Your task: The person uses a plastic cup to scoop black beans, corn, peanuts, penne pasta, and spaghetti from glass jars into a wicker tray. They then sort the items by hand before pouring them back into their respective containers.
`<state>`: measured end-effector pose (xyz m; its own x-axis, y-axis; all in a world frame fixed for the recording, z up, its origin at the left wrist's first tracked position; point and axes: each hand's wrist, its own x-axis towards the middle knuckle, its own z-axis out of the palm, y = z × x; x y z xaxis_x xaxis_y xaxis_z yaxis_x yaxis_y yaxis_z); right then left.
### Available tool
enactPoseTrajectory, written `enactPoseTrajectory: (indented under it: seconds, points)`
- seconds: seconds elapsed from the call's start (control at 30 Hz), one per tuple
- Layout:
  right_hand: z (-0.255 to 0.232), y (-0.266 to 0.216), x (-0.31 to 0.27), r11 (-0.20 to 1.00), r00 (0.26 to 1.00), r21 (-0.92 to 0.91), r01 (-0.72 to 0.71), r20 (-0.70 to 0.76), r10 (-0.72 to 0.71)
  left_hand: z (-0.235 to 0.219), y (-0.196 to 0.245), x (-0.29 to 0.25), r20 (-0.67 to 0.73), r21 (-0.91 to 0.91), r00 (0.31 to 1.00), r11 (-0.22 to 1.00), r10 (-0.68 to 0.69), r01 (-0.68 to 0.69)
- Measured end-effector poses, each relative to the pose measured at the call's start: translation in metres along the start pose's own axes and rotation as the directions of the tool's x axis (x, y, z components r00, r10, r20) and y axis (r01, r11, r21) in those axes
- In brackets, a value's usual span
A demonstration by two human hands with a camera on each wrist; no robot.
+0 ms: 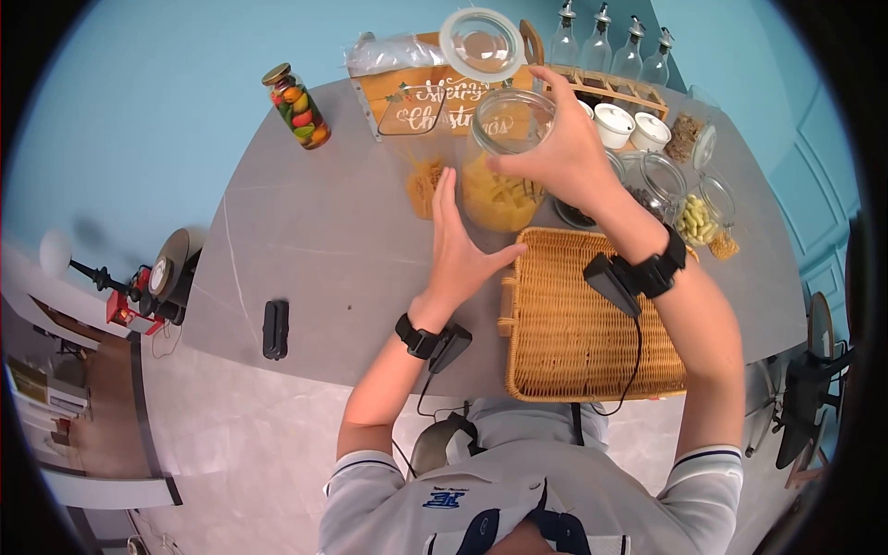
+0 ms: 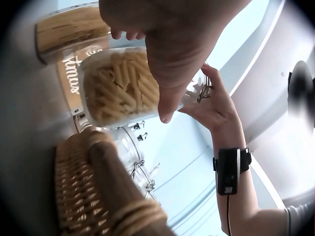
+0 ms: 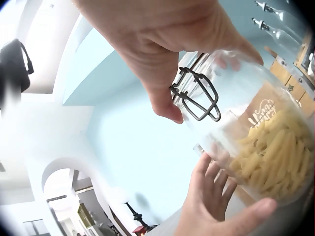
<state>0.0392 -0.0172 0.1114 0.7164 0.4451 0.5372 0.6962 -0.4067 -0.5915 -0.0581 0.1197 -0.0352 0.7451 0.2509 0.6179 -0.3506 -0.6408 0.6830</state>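
A clip-top glass jar [image 1: 504, 199] of penne pasta stands toward the back of the grey table, its round glass lid [image 1: 481, 44] swung up and back. My right hand [image 1: 573, 148] grips the jar's neck from the right, thumb near the wire clasp [image 3: 199, 93] and fingers round the far side. At the jar's left, my left hand [image 1: 458, 250] holds its fingers straight and its thumb spread, with nothing in its grasp. A clear container [image 1: 425, 185] with yellow pasta stands just left of the jar, close to the left fingertips.
A wicker basket [image 1: 592, 314] lies in front of me. Behind the jar is a wooden crate [image 1: 384, 88] with white lettering. Jars of dry food [image 1: 696, 217], white pots [image 1: 614, 125] and racked bottles [image 1: 597, 42] stand right; a colourful jar [image 1: 301, 111] and black case [image 1: 276, 328] left.
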Motion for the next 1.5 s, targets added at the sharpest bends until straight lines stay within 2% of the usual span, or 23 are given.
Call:
enactPoseTrajectory:
  seconds: [0.13,0.23,0.33,0.4,0.5,0.57,0.6,0.67,0.7,0.77,0.87,0.97,1.1,1.3,1.5]
  points:
    - [-0.018,-0.031,-0.021,0.989,0.998,0.137,0.052,0.028,-0.056,-0.015,0.037,0.028,-0.084,0.057,0.984,0.986,0.159,-0.154]
    - [-0.027,-0.045,-0.039,0.976,0.996,0.213,0.047,0.066,-0.062,-0.024,0.052,0.023,-0.070,-0.134,0.992,0.984,0.108,-0.116]
    - [-0.030,-0.053,-0.056,0.964,0.992,0.251,0.091,0.057,-0.108,-0.025,0.048,0.011,-0.090,-0.160,0.972,0.961,0.215,-0.227]
    - [-0.028,-0.055,-0.069,0.963,0.985,0.218,0.157,0.030,-0.168,-0.032,0.044,0.000,-0.037,-0.170,0.993,0.979,0.110,-0.115]
    - [-0.032,-0.059,-0.083,0.943,0.966,0.277,0.186,0.122,-0.226,-0.035,0.033,-0.023,-0.020,-0.213,0.999,0.976,-0.039,0.034]
    - [-0.035,-0.058,-0.089,0.904,0.948,0.405,0.135,0.213,-0.237,-0.033,0.024,-0.033,-0.128,-0.187,0.987,0.975,0.094,-0.117]
    - [-0.036,-0.057,-0.090,0.879,0.938,0.465,0.110,0.245,-0.247,-0.031,0.022,-0.027,-0.222,-0.118,0.930,0.938,0.294,-0.325]
    - [-0.038,-0.052,-0.091,0.828,0.918,0.557,0.065,0.292,-0.268,-0.031,0.020,-0.023,-0.298,-0.061,0.818,0.845,0.493,-0.531]
    - [-0.038,-0.051,-0.089,0.800,0.923,0.600,0.031,0.290,-0.253,-0.031,0.018,-0.023,-0.304,-0.046,0.785,0.814,0.540,-0.578]
    - [-0.035,-0.047,-0.085,0.726,0.942,0.686,-0.046,0.272,-0.196,-0.035,0.017,-0.025,-0.275,-0.040,0.797,0.822,0.538,-0.569]
    - [-0.037,-0.046,-0.075,0.538,0.965,0.813,-0.222,0.264,0.000,-0.040,0.015,-0.027,-0.243,-0.037,0.816,0.836,0.524,-0.548]
    - [-0.052,-0.049,-0.058,0.510,0.939,0.792,-0.335,0.322,0.117,-0.044,0.015,-0.027,-0.220,-0.044,0.829,0.843,0.515,-0.536]
    - [-0.065,-0.043,-0.046,0.507,0.923,0.776,-0.376,0.363,0.130,-0.047,0.013,-0.027,-0.191,-0.049,0.841,0.851,0.507,-0.524]
    - [-0.052,-0.041,-0.021,0.505,0.905,0.765,-0.399,0.419,0.079,-0.048,0.016,-0.027,-0.144,-0.061,0.868,0.871,0.476,-0.488]
    - [-0.034,-0.054,0.006,0.533,0.859,0.737,-0.415,0.511,-0.037,-0.047,0.021,-0.029,-0.039,-0.084,0.944,0.940,0.328,-0.330]
